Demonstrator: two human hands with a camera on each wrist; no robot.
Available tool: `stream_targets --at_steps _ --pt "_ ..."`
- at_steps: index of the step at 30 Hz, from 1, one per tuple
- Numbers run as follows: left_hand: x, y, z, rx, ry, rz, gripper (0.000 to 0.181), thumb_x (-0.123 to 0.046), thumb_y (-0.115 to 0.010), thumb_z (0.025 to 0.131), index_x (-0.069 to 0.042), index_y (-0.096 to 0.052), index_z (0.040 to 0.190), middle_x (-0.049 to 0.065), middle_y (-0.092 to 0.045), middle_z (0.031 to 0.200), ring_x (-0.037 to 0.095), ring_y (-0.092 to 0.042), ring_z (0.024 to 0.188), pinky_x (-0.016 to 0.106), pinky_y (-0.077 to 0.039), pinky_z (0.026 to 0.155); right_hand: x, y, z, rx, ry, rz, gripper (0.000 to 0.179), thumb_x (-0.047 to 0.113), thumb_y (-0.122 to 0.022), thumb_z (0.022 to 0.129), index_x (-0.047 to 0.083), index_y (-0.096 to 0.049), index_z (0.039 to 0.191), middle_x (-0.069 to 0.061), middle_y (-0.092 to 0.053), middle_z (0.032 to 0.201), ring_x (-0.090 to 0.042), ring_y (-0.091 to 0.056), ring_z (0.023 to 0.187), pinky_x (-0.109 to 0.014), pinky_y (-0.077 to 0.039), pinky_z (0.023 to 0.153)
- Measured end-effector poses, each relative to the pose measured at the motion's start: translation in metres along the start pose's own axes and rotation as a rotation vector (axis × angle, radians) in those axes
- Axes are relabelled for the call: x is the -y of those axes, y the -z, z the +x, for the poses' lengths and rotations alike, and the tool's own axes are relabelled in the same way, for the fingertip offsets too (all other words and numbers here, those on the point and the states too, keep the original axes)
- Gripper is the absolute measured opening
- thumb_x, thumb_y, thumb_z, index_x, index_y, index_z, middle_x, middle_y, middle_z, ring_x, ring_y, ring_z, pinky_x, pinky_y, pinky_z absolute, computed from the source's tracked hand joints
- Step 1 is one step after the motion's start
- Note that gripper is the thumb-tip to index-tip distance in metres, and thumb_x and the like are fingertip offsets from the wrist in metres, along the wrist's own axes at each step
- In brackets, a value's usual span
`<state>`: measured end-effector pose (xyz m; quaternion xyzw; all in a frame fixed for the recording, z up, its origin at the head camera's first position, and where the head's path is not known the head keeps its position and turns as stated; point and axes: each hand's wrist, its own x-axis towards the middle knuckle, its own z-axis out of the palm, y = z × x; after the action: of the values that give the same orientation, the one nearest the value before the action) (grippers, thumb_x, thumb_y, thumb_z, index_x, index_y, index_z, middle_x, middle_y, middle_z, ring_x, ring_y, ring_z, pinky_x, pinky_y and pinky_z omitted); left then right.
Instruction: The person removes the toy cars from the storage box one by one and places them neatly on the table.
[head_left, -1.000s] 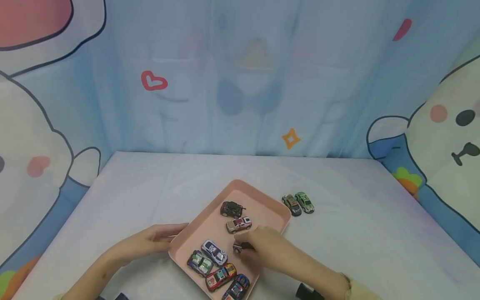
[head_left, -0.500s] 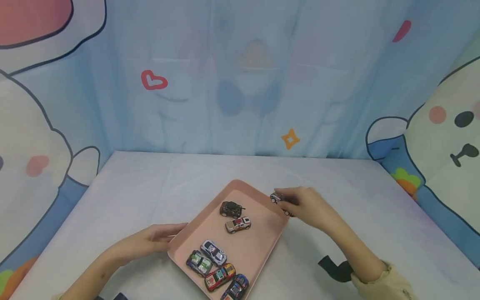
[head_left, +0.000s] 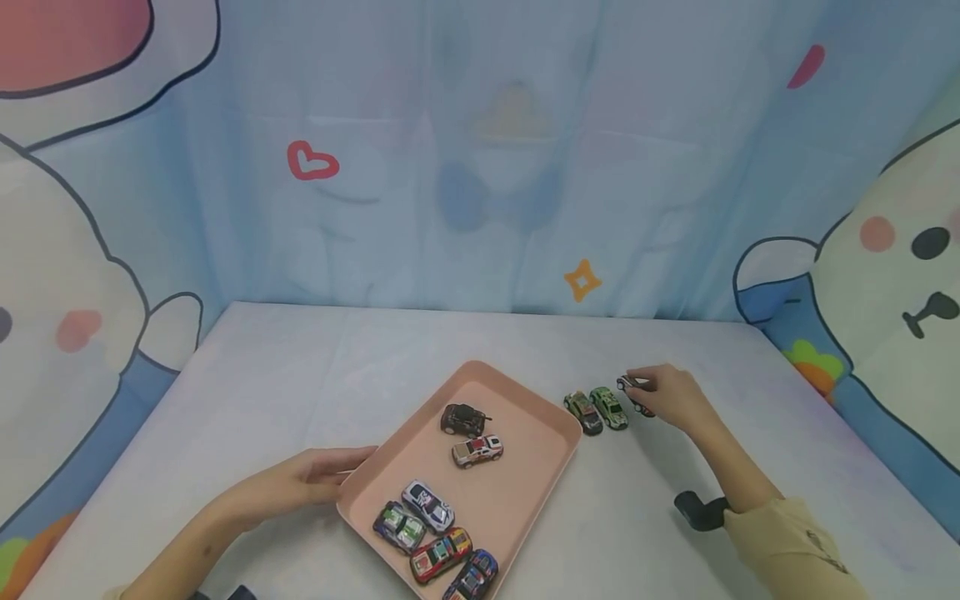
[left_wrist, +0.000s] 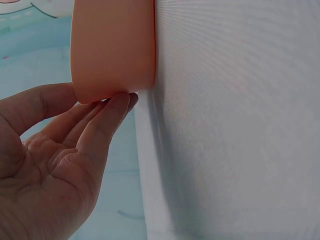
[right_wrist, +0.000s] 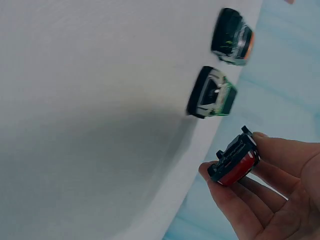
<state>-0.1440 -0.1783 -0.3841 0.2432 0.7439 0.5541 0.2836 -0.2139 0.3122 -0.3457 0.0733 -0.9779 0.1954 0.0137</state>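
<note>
The right hand (head_left: 675,397) pinches a small black-and-red toy car (right_wrist: 235,162) at its nine o'clock, while the left hand (head_left: 296,482), fingers extended, touches a rectangular pink tray (head_left: 528,417).

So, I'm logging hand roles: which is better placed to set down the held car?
Probably the right hand: it pinches that car near the green car; the left hand holds the tray.

Six toy cars (head_left: 477,451) lie in the tray (head_left: 517,492), two others (head_left: 583,414) beside its right corner.
</note>
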Motion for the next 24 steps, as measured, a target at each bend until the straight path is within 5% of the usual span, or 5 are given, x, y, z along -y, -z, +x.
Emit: stream_targets --at_steps 7,16,24 --pt "0.0 -0.001 0.0 -0.004 0.006 0.0 0.051 -0.018 -0.054 0.094 -0.003 -0.041 0.141 0.013 -0.04 0.142 0.036 -0.029 0.132 0.063 -0.023 0.099 -0.012 -0.011 0.004 0.01 -0.058 -0.082 0.037 0.008 -0.063 0.087 -0.014 -0.056 0.116 -0.027 -0.065 0.093 -0.019 -0.059 0.059 -0.035 -0.046 0.051" --pt "0.0 -0.001 -0.001 0.001 0.001 -0.003 0.052 -0.019 -0.054 0.094 -0.003 -0.04 0.141 0.013 -0.04 0.142 0.036 -0.028 0.133 0.061 -0.023 0.1 -0.005 -0.021 0.008 -0.011 -0.104 -0.203 0.036 0.006 -0.067 0.084 -0.016 -0.057 0.11 -0.032 -0.06 0.101 -0.044 -0.059 0.087 -0.05 -0.048 0.072" --pt "0.0 0.0 0.0 0.005 0.006 0.0 0.052 -0.015 -0.053 0.092 -0.003 -0.04 0.141 0.014 -0.039 0.143 0.036 -0.029 0.132 0.062 -0.023 0.099 -0.005 -0.026 0.006 -0.05 -0.049 -0.219 0.031 0.002 -0.069 0.08 -0.016 -0.055 0.1 -0.023 -0.061 0.08 -0.035 -0.058 0.07 -0.046 -0.047 0.059"
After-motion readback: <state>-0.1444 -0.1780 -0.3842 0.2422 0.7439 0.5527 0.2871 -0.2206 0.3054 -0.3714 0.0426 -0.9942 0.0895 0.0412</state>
